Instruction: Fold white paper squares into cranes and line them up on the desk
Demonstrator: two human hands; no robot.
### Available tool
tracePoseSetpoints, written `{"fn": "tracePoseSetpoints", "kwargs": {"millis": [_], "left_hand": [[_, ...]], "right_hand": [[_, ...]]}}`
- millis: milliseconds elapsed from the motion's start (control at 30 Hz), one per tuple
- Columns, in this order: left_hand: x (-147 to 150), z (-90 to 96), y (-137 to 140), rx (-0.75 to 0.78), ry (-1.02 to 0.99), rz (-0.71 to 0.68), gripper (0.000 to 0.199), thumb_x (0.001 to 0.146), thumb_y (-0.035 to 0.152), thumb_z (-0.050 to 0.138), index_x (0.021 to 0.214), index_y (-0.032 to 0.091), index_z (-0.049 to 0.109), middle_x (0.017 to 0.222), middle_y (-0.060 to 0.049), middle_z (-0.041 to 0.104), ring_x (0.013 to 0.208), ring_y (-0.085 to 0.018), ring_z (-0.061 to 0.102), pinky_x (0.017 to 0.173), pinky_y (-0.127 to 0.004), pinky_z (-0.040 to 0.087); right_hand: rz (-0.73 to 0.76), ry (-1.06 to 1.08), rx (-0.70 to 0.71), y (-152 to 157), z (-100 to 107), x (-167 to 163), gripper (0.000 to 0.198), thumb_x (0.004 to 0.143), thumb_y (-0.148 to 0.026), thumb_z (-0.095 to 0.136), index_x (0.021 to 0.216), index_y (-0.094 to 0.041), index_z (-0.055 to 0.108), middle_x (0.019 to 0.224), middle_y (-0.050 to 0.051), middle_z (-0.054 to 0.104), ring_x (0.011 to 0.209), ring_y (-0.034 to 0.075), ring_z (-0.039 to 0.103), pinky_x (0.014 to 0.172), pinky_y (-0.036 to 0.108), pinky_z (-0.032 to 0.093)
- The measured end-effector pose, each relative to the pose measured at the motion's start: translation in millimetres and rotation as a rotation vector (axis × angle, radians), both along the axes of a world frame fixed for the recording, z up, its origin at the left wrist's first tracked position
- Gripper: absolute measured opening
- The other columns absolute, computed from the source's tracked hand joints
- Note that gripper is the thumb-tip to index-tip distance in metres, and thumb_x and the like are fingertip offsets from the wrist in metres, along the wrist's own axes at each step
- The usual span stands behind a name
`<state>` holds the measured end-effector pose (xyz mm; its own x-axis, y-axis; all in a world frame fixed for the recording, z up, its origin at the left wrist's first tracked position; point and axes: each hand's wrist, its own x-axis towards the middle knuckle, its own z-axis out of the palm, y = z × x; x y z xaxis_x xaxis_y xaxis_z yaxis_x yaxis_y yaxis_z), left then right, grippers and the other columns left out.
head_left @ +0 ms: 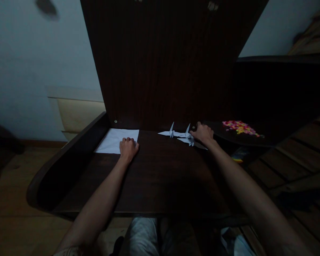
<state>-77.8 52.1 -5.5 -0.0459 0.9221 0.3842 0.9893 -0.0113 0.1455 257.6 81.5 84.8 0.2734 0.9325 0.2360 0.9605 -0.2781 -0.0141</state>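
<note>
My left hand (pixel 128 149), with its fingers curled in, rests on the right part of a white sheet of paper (pixel 108 141) lying flat at the left of the dark wooden desk. At the back right, my right hand (pixel 203 133) is at a folded white paper crane (pixel 187 135), its fingertips on the crane's right side. A second paper crane (pixel 171 133) stands just left of it, and a third crane (pixel 191 141) sits in front, close together. My right fingers partly hide the crane they touch.
The desk (pixel 154 185) has a tall dark back panel (pixel 165 64) and a raised left side (pixel 69 167). A pile of small pink, red and yellow pieces (pixel 240 127) lies on a shelf to the right. Below that shelf is a rainbow-coloured item (pixel 238 160).
</note>
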Motion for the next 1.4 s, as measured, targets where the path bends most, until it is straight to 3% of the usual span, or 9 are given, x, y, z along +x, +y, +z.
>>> {"fn": "tracePoseSetpoints", "kwargs": {"millis": [133,300,533,767,867,967,1167,1267,1400], "left_hand": [[-1,0.9,0,-0.013,0.009,0.004,0.041,0.084,0.035,0.038,0.097,0.01,0.067,0.099,-0.018,0.063,0.102,-0.033,0.05,0.083,-0.041,0.039],[-1,2.3,-1,-0.012,0.01,-0.004,0.041,0.084,0.035,0.038,0.097,0.009,0.067,0.098,-0.019,0.063,0.102,-0.033,0.05,0.082,-0.042,0.039],[-2,2.1,0,-0.01,0.022,-0.005,0.043,0.083,0.035,0.036,0.096,0.009,0.068,0.098,-0.019,0.064,0.099,-0.033,0.051,0.08,-0.041,0.04],[-2,3.4,-2,0.016,0.054,-0.002,0.042,0.083,0.037,0.038,0.093,0.009,0.068,0.096,-0.017,0.065,0.096,-0.032,0.053,0.077,-0.04,0.041],[-2,4.2,-2,0.018,0.044,0.0,0.042,0.082,0.039,0.04,0.092,0.01,0.068,0.096,-0.018,0.065,0.096,-0.032,0.054,0.078,-0.04,0.041],[-2,5.7,-2,0.017,0.026,0.012,0.041,0.081,0.04,0.042,0.094,0.01,0.068,0.096,-0.018,0.065,0.096,-0.032,0.055,0.078,-0.039,0.042],[-2,11.0,-4,-0.078,0.004,0.051,0.043,0.083,0.041,0.039,0.097,0.011,0.066,0.089,-0.017,0.067,0.086,-0.03,0.061,0.069,-0.035,0.044],[-2,11.5,-5,-0.099,0.012,0.065,0.045,0.085,0.042,0.035,0.097,0.012,0.067,0.086,-0.018,0.067,0.083,-0.03,0.063,0.067,-0.035,0.044],[-2,10.7,-4,-0.09,0.019,0.085,0.044,0.087,0.038,0.032,0.097,0.012,0.067,0.088,-0.018,0.067,0.084,-0.03,0.063,0.068,-0.035,0.045]], "right_hand": [[0.001,0.038,-0.103,-15,-11,2,0.062,0.075,-0.047,0.058,0.125,-0.015,0.039,0.107,0.02,0.06,0.101,0.035,0.058,0.077,0.041,0.045],[0.005,0.046,-0.128,-28,-24,3,0.053,0.081,-0.039,0.055,0.125,-0.017,0.035,0.106,0.019,0.06,0.099,0.032,0.06,0.077,0.038,0.045],[0.041,0.012,-0.097,-39,-22,5,0.042,0.082,-0.029,0.051,0.121,-0.018,0.04,0.102,0.019,0.061,0.096,0.032,0.06,0.073,0.037,0.044],[0.054,0.014,-0.103,-48,-22,1,0.048,0.081,-0.035,0.053,0.124,-0.017,0.04,0.101,0.018,0.062,0.096,0.032,0.06,0.074,0.037,0.044],[0.051,0.021,-0.034,-54,-21,-3,0.05,0.08,-0.04,0.053,0.122,-0.016,0.043,0.102,0.016,0.061,0.093,0.031,0.061,0.071,0.035,0.044],[0.065,-0.017,0.14,-61,-21,-11,0.043,0.082,-0.04,0.048,0.117,-0.016,0.048,0.11,0.016,0.056,0.086,0.028,0.061,0.066,0.034,0.042],[0.343,0.051,0.393,-75,-32,-53,0.025,0.085,-0.031,0.042,0.097,-0.017,0.059,0.097,0.009,0.061,0.076,0.02,0.059,0.059,0.027,0.035],[0.503,0.172,0.437,-80,-41,-84,0.02,0.084,-0.028,0.043,0.085,-0.018,0.061,0.086,0.006,0.063,0.071,0.016,0.057,0.059,0.026,0.034],[0.613,0.367,0.385,-76,-60,-118,0.013,0.08,-0.027,0.049,0.077,-0.02,0.061,0.074,0.002,0.062,0.065,0.014,0.054,0.058,0.024,0.034]]}}
